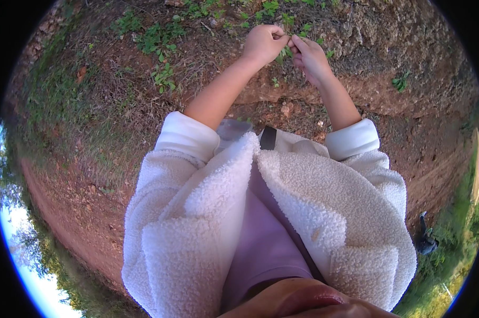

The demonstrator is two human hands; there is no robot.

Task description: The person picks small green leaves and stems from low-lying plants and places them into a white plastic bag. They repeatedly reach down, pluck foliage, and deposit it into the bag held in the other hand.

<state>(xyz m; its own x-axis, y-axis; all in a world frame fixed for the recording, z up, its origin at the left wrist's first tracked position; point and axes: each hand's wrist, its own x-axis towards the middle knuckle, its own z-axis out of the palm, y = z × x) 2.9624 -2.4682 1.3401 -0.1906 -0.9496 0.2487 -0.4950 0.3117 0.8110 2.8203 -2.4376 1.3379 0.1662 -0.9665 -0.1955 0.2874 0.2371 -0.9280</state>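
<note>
My left hand [262, 44] and my right hand [310, 57] meet fingertip to fingertip out in front of me, low over the slope. Thumb and fingers of both are pinched around a thin green plant [282, 55], whose small leaves show just above and below the fingertips. The exact spot of each grip is partly hidden by the fingers. More leafy green shoots [270, 7] grow from the soil just beyond my hands.
A bank of reddish earth [382, 91] rises in front, with a low ledge. Left are leafy weeds [160, 37] and dry grass [112, 95]. A translucent sheet or bag [233, 130] shows by my left cuff. Far right, another person [426, 242] is near green plants.
</note>
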